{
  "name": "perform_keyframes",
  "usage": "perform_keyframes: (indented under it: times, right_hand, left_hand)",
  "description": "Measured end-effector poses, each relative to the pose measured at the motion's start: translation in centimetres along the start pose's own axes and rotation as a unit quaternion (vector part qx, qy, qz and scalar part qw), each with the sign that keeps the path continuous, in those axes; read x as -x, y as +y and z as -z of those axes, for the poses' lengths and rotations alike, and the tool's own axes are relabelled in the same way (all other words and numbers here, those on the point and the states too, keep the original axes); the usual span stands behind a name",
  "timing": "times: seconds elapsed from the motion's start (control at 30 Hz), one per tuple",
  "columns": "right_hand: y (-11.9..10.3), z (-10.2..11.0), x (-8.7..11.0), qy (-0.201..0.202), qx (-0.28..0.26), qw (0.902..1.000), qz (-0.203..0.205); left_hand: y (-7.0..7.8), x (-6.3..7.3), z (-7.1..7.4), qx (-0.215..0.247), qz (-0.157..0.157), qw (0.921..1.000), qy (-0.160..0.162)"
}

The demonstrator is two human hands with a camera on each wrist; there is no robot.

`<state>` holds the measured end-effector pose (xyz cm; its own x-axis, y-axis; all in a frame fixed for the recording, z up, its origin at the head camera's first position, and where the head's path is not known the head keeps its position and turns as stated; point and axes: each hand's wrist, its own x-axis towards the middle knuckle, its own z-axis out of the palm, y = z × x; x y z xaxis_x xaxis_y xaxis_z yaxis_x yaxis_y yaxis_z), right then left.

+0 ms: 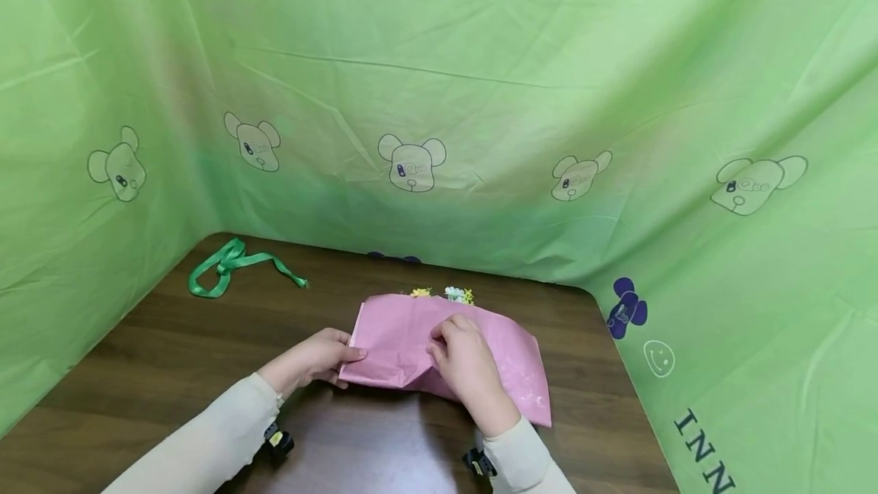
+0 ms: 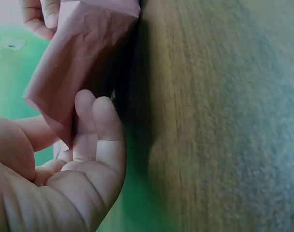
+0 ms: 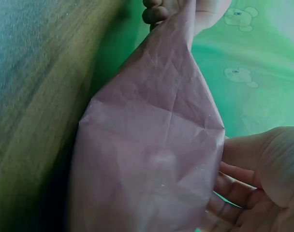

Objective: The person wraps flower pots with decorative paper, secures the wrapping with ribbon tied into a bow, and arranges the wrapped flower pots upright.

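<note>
Pink wrapping paper [image 1: 405, 326], creased and with a pale print at its lower right, lies across the front of the table. At its left edge my left hand [image 1: 318, 357] holds the paper, thumb on top and fingers beneath. My right hand [image 1: 469, 364] is over its middle, fingers bent, thumb and forefinger close together on a raised fold. In the right wrist view the thumb of the right hand [image 3: 258, 174] meets the paper's edge [image 3: 152, 150], with the other fingers partly hidden behind it. Small yellow flowers [image 1: 421, 293] and pale blue-white flowers [image 1: 456, 294] show past the far edge.
A loosely looped green ribbon [image 1: 222, 269] lies at the table's back left. The brown wooden table [image 1: 171, 357] is bordered on the left, back and right by green printed cloth [image 1: 411, 97].
</note>
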<state>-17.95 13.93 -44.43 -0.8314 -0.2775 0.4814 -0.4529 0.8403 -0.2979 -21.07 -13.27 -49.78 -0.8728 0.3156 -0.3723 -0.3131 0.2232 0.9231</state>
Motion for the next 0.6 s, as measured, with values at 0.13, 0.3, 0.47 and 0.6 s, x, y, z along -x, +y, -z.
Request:
perform_keyframes:
  times: [0.13, 0.3, 0.47, 0.6]
  right_hand:
    - [-0.08, 0.00, -0.05, -0.004, -0.004, 0.9999, 0.014]
    - [-0.19, 0.08, -0.04, -0.018, -0.009, 0.9998, 0.004]
    - [-0.23, 0.08, -0.06, -0.026, -0.026, 0.9993, -0.007]
    - [-0.13, 0.13, -0.24, -0.039, -0.027, 0.9988, -0.014]
  left_hand:
    - [-0.12, -0.06, -0.12, -0.005, 0.015, 0.9998, 0.015]
    - [-0.34, -0.04, -0.25, 0.004, 0.021, 0.9996, 0.016]
    - [-0.60, -0.07, -0.29, 0.006, 0.018, 0.9996, 0.019]
    - [-0.30, 0.11, -0.16, -0.013, 0.014, 0.9996, 0.022]
